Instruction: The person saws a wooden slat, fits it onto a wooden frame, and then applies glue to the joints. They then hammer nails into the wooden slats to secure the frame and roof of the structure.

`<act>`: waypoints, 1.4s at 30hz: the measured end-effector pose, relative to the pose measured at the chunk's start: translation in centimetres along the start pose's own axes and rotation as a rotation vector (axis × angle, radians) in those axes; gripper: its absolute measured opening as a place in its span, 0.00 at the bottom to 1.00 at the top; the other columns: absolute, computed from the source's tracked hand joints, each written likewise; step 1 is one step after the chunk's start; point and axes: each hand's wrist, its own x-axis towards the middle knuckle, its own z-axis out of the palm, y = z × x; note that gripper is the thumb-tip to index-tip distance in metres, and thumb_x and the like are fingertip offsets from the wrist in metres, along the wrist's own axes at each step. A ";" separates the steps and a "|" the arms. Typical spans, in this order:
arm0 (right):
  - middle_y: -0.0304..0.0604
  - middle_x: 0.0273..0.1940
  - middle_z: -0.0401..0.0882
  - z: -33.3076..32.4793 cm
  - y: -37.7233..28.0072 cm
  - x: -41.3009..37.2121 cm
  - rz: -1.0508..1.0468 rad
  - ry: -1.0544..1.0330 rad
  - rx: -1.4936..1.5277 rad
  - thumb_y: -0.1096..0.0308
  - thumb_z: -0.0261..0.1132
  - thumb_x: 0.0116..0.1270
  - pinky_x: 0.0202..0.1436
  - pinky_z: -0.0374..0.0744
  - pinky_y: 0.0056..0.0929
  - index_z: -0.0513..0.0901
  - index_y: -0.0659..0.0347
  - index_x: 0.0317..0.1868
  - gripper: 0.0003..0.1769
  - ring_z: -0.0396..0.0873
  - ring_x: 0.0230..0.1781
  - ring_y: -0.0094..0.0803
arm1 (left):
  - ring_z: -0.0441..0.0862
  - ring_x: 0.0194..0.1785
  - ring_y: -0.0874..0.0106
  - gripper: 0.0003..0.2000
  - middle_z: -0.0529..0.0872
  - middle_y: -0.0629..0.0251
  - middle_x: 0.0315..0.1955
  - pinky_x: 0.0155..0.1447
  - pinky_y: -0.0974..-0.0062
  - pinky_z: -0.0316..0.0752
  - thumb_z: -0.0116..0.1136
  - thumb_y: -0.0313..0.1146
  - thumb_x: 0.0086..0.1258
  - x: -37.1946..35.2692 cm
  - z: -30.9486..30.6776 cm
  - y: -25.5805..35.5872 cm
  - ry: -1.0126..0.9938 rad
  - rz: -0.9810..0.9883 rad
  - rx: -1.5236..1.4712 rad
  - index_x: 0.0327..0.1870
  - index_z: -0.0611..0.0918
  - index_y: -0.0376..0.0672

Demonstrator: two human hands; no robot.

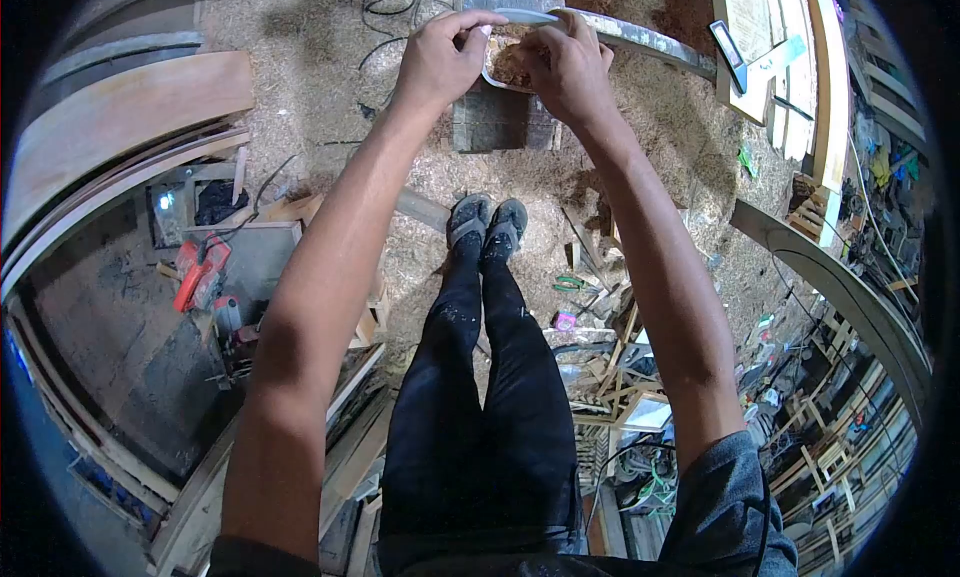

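Both hands are stretched out at the top of the view around a small, whitish plastic tub (487,74) holding orange-brown, crumbly-looking contents. My left hand (440,62) is closed, its thumb and fingers pinching the left end of a pale rim or lid edge (525,17) at the far side of the tub. My right hand (575,72) is closed at the right side, its fingers curled over the same edge and the tub. Its fingertips are partly hidden, and so is part of the contents. Beneath the tub is a wooden bench or board (480,127).
Sawdust covers the floor around my sandalled feet (487,220). A long curved strip (640,39) extends right from the bench. A red power tool (203,272) lies at left near curved wooden panels (140,102). Pliers (568,284) and wood scraps (615,377) lie at right; a black cable (390,2) is coiled above.
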 end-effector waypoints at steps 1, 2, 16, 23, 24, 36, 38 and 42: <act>0.52 0.57 0.76 0.3 0.3 0.1 -0.029 0.065 0.029 0.55 0.72 0.62 0.62 0.65 0.55 0.89 0.52 0.44 0.14 0.73 0.60 0.48 | 0.85 0.43 0.75 0.11 0.90 0.64 0.42 0.48 0.74 0.79 0.56 0.33 0.74 0.1 -0.1 0.1 -0.002 0.000 0.001 0.52 0.88 0.51; 0.52 0.57 0.76 0.4 0.7 0.2 -0.028 0.064 0.030 0.55 0.72 0.62 0.62 0.65 0.55 0.89 0.52 0.44 0.14 0.73 0.60 0.48 | 0.84 0.43 0.75 0.11 0.90 0.64 0.41 0.49 0.73 0.79 0.57 0.33 0.74 0.2 -0.3 0.1 -0.005 0.023 0.038 0.52 0.88 0.51; 0.54 0.56 0.78 -0.6 1.4 0.5 0.127 0.080 0.537 0.55 0.69 0.69 0.56 0.79 0.39 0.88 0.60 0.51 0.19 0.80 0.54 0.43 | 0.82 0.54 0.69 0.11 0.85 0.61 0.47 0.57 0.70 0.76 0.63 0.36 0.70 0.4 -0.3 -0.1 0.052 0.210 0.103 0.50 0.88 0.48; 0.46 0.41 0.88 -2.8 -0.4 0.4 0.137 0.058 0.647 0.57 0.70 0.68 0.48 0.81 0.30 0.89 0.60 0.49 0.17 0.85 0.43 0.31 | 0.82 0.56 0.67 0.10 0.87 0.60 0.47 0.60 0.69 0.75 0.64 0.36 0.69 0.5 -1.2 0.6 0.088 0.064 0.022 0.48 0.88 0.46; 0.46 0.41 0.88 -2.9 -0.6 0.4 0.134 0.058 0.648 0.57 0.70 0.68 0.48 0.81 0.30 0.89 0.60 0.49 0.17 0.85 0.43 0.31 | 0.83 0.56 0.67 0.10 0.87 0.60 0.46 0.60 0.69 0.75 0.64 0.35 0.69 0.4 -1.2 0.8 0.087 0.072 0.030 0.48 0.88 0.46; 0.46 0.40 0.90 -3.8 -1.1 0.8 0.233 -0.033 0.635 0.58 0.66 0.73 0.45 0.81 0.28 0.88 0.63 0.50 0.17 0.85 0.39 0.26 | 0.82 0.51 0.69 0.09 0.89 0.64 0.41 0.55 0.70 0.77 0.65 0.35 0.68 -0.5 -0.9 2.1 0.145 0.236 0.155 0.46 0.88 0.49; 0.46 0.41 0.90 -4.1 -1.3 0.8 0.207 -0.049 0.662 0.59 0.65 0.73 0.45 0.81 0.29 0.87 0.63 0.51 0.16 0.85 0.40 0.25 | 0.82 0.51 0.70 0.09 0.89 0.65 0.40 0.55 0.70 0.78 0.66 0.36 0.67 -0.7 -0.7 2.8 0.132 0.214 0.126 0.46 0.88 0.50; 0.46 0.42 0.90 -4.4 -1.7 0.8 0.249 -0.079 0.652 0.59 0.65 0.74 0.46 0.81 0.29 0.87 0.64 0.51 0.17 0.85 0.41 0.26 | 0.82 0.51 0.72 0.10 0.89 0.68 0.38 0.53 0.72 0.78 0.68 0.37 0.66 -0.3 -0.2 2.8 0.096 0.248 0.085 0.47 0.88 0.51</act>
